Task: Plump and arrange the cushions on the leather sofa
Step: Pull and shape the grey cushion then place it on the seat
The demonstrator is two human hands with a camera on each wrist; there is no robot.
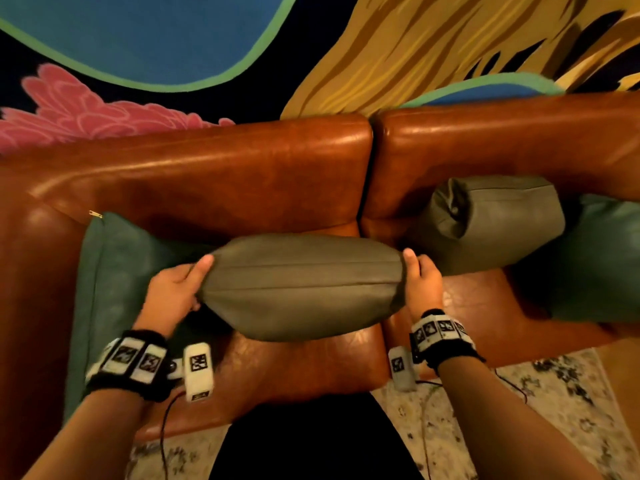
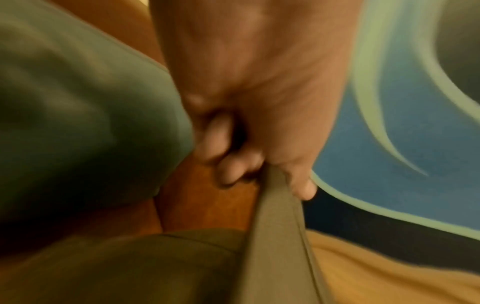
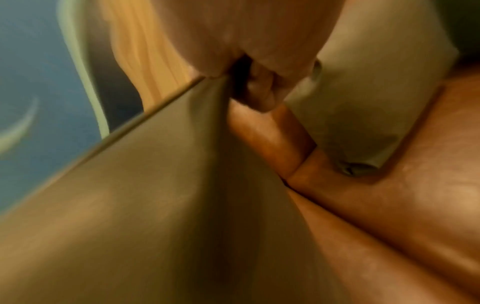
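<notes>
A grey-olive cushion (image 1: pixel 301 285) hangs lengthwise above the seat of the brown leather sofa (image 1: pixel 214 174). My left hand (image 1: pixel 180 289) pinches its left end, thumb on top. My right hand (image 1: pixel 420 278) pinches the right end the same way. The left wrist view shows curled fingers (image 2: pixel 233 164) gripping the cushion's seam (image 2: pixel 275 226); the right wrist view shows the same on the cushion (image 3: pixel 155 185). A second grey cushion (image 1: pixel 485 223) leans on the right backrest. A teal cushion (image 1: pixel 114 271) stands at the left arm, another teal cushion (image 1: pixel 599 258) at far right.
A painted wall mural (image 1: pixel 173 39) rises behind the sofa. A speckled rug (image 1: pixel 519 410) lies in front, with thin cables (image 1: pixel 424 427) trailing from my wrist cameras. The seat (image 1: pixel 311 368) under the held cushion is bare leather.
</notes>
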